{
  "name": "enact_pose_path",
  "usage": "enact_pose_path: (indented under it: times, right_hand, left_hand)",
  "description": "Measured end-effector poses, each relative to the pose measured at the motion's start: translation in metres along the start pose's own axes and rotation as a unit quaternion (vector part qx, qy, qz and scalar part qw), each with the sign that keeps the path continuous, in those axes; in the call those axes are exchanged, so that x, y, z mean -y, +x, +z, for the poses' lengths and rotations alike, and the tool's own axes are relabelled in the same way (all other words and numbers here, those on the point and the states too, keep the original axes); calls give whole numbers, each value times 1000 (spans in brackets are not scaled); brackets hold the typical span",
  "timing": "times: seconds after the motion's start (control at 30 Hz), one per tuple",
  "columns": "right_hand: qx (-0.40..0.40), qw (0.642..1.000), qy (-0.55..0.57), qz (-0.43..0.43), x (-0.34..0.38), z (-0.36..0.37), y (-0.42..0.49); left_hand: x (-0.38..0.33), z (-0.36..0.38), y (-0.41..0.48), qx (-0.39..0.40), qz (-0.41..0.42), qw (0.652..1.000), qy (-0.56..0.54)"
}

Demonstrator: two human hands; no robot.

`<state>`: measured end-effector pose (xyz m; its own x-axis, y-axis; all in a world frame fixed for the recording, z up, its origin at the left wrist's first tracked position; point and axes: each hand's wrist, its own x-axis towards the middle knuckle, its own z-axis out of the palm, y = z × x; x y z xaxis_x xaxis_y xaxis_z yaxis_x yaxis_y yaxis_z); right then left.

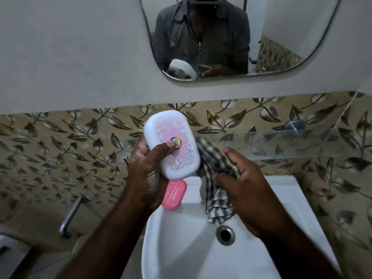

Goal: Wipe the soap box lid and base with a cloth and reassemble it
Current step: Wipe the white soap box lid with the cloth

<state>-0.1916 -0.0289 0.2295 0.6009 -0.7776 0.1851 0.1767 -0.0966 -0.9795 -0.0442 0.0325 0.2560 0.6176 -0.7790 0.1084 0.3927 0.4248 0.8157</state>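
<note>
My left hand (148, 168) grips the white soap box lid (159, 129) above the sink, thumb lying across its pink patterned top near a round sticker. The lid is tilted, its top facing me. My right hand (245, 180) clutches a checked cloth (218, 206) just to the lid's right; the cloth hangs down over the basin and touches the lid's right edge. The pink soap box base (174, 195) lies on the sink's back left rim, below the lid and partly hidden by my left hand.
A white sink (181, 248) with a metal drain (225, 235) is below my hands. A glass shelf (281, 143) runs along the tiled wall at right. A mirror (281, 27) hangs above. A metal tap or pipe (70, 216) sticks out at lower left.
</note>
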Motion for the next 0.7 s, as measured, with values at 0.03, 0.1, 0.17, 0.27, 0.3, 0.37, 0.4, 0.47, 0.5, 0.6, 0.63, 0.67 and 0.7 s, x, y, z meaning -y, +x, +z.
enact_pose_path:
  times: [0.03,0.1,0.17,0.27,0.3,0.37,0.4,0.47,0.5,0.6,0.63,0.67,0.7]
  right_hand:
    - [-15,1000,18,12,2,-6,2]
    - [-45,998,47,17,9,-13,5]
    - [-75,996,41,-6,16,-16,6]
    - [-126,983,-89,-96,28,-13,8]
    - [-131,974,-136,-124,29,-10,10]
    - [-112,961,-193,-164,27,3,13]
    - [-100,956,-212,-177,22,11,15]
    - [-93,941,-258,-199,7,24,15]
    - [-93,927,-293,-215,-1,29,12]
    - [-70,881,-375,-281,-16,43,-2]
    - [-60,870,-384,-302,-16,46,-6]
    - [-54,864,-386,-319,-13,47,-4]
    - [-52,861,-384,-330,-8,46,1]
  left_hand:
    - [1,0,0,0,-6,1000,1]
    - [2,-1,0,0,-13,1000,18]
    - [3,-3,-2,-1,-18,998,54]
    - [9,-7,-4,32,-12,996,80]
    - [13,-7,-4,60,-5,996,67]
    - [18,0,-5,101,14,995,20]
    - [18,4,-4,109,18,994,-12]
    - [14,14,-2,92,11,994,-54]
    - [9,15,0,70,-7,995,-65]
    - [-2,9,7,12,-76,993,-85]
    - [-3,7,7,3,-95,992,-85]
    - [-3,5,6,2,-109,991,-84]
    - [0,6,3,11,-111,990,-86]
